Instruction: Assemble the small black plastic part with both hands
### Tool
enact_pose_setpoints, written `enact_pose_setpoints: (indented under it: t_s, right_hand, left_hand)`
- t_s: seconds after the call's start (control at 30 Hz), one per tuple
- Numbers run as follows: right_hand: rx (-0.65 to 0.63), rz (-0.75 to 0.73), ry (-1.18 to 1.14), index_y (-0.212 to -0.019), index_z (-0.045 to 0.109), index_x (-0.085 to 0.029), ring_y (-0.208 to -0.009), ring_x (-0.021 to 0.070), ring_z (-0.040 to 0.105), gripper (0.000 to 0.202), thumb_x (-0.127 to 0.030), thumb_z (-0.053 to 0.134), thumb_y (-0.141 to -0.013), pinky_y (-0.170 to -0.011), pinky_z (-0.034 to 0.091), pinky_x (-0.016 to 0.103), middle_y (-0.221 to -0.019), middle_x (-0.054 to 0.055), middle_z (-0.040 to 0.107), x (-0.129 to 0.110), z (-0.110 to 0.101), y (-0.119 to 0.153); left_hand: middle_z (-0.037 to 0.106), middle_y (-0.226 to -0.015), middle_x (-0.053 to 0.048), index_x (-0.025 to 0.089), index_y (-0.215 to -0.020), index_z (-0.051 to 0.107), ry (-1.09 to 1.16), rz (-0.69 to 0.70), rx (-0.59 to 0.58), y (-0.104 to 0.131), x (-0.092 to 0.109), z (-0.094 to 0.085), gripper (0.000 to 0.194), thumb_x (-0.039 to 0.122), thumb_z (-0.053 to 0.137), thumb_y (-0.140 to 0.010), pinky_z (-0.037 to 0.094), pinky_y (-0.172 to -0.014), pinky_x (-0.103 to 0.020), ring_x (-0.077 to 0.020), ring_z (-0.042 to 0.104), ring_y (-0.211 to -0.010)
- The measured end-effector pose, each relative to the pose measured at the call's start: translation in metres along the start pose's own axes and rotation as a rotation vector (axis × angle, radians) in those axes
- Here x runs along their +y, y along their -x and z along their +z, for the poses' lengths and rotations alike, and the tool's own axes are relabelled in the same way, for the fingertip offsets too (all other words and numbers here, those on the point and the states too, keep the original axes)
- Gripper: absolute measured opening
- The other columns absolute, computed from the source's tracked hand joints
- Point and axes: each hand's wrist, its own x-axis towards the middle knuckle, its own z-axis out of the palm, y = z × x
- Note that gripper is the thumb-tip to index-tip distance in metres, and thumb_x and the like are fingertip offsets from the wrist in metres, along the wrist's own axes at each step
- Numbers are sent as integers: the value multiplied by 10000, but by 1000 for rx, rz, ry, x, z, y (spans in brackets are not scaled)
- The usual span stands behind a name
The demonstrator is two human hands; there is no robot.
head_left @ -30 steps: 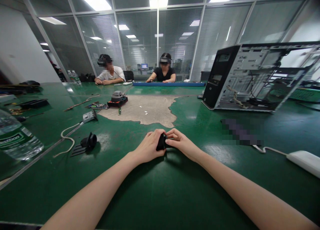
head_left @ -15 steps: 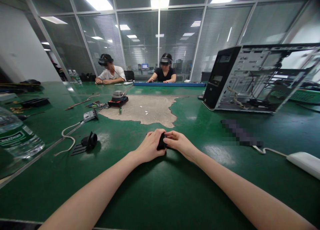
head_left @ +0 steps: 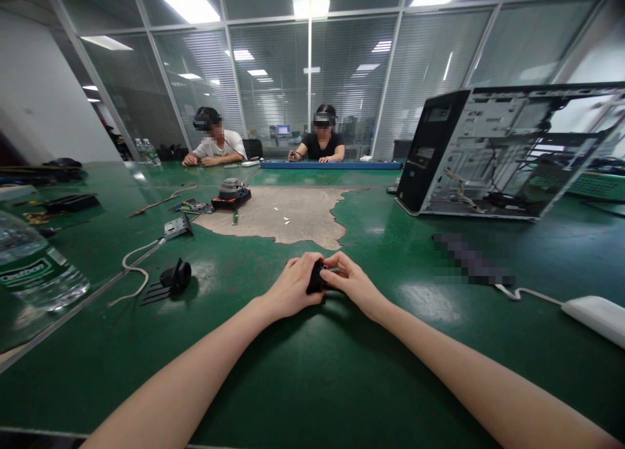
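As seen from the head view, found left hand reaching forward, half closed round a black part, with fingers over the top and thumb low. Noted right hand angled in opposite, with thumb and fingertips pinched onto the part's right side. Placed the part directly between both palms, largely screened by fingers; cannot tell whether touching the table. Observed ragged edge of a grey patch just beyond the knuckles, and table surface running back between the forearms toward the near edge. Recorded pronged piece well apart to the left, blurred dark item well apart to the right, and computer case beyond that
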Motion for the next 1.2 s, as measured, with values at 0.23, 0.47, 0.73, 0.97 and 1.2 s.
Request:
enact_pose_setpoints:
  t_s: [0.23, 0.47, 0.73, 0.97, 1.2]
  right_hand:
    - [-66, 21, 31, -856, 496, -192, -819, 149, 540, 268, -346, 622, -676, -778, 425, 334, -852, 13, 548, -3, -2, 0]
    - [-47, 4, 6, -846, 470, -209, -823, 145, 550, 232, -352, 590, -708, -774, 437, 333, -838, -2, 552, -1, -1, 1]
    - [-62, 41, 27, -836, 477, -202, -817, 149, 543, 286, -337, 647, -650, -751, 438, 331, -845, 6, 544, -3, -2, -1]
    - [-51, 13, -9, -820, 465, -209, -812, 139, 543, 233, -353, 600, -698, -761, 429, 319, -827, -7, 547, -3, -1, 1]
    - [-32, 63, 25, -878, 500, -194, -808, 145, 536, 294, -376, 615, -677, -768, 423, 328, -851, 11, 545, 0, -2, -2]
  left_hand:
    - [454, -1078, -50, 224, -1118, 304, -12, 1, -7, 0, 0, 1, 535, 224, 579, -659, 335, -900, -386, -209, 459, -1020]
    - [451, -1080, -50, 233, -1124, 299, 0, -3, -10, 0, 1, -1, 541, 231, 582, -664, 335, -893, -398, -213, 462, -1014]
    - [458, -1068, -47, 234, -1111, 303, -3, 0, -4, 1, 1, -1, 534, 221, 578, -654, 336, -891, -397, -215, 463, -1013]
    - [456, -1074, -49, 229, -1122, 294, -4, 5, -7, 0, 1, -2, 557, 221, 592, -652, 332, -898, -393, -210, 459, -1018]
    - [459, -1078, -52, 230, -1120, 298, -2, 7, -17, 1, 1, -2, 538, 233, 581, -662, 329, -904, -400, -216, 454, -1030]
